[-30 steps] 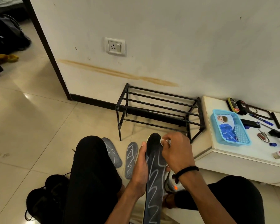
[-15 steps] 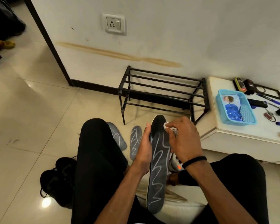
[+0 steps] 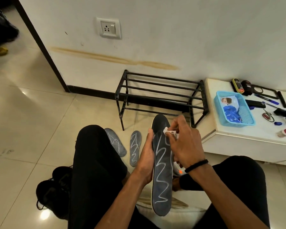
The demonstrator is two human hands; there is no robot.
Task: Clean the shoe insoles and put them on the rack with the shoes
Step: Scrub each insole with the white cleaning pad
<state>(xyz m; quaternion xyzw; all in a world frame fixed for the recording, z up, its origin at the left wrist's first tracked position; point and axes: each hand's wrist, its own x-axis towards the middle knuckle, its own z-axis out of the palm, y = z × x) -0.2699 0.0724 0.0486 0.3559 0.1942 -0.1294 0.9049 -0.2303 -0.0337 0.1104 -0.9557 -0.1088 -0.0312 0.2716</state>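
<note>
Chalk-like white zigzags covered the dark insole [image 3: 161,164] that the person held upright over their lap, between the knees. The left hand [image 3: 146,156] gripped its left edge, fingers wrapped behind and thumb at the front. The right hand [image 3: 182,142] pinched a small white wipe [image 3: 168,130] against the toe end, fingers curled tight round it. Two more marked insoles [image 3: 125,145] lay on the floor [image 3: 31,121] just past the left knee, and black shoes [image 3: 54,190] sat beside the left leg. The black rack [image 3: 160,96] against the wall carried nothing.

Risk lay mostly in the grip: pressing hard near the toe while holding only one edge could probably bend the insole or twist it out of the left hand. So small a wipe might also smear the marks rather than lift them, and the floor insoles lay where a shifting foot could scuff them.

On the white worktop [image 3: 238,138] to the right, a blue basket [image 3: 234,107] held a packet with blue and white printing; what else it contained I could not tell. Pens and small dark items lay loose beside it.
</note>
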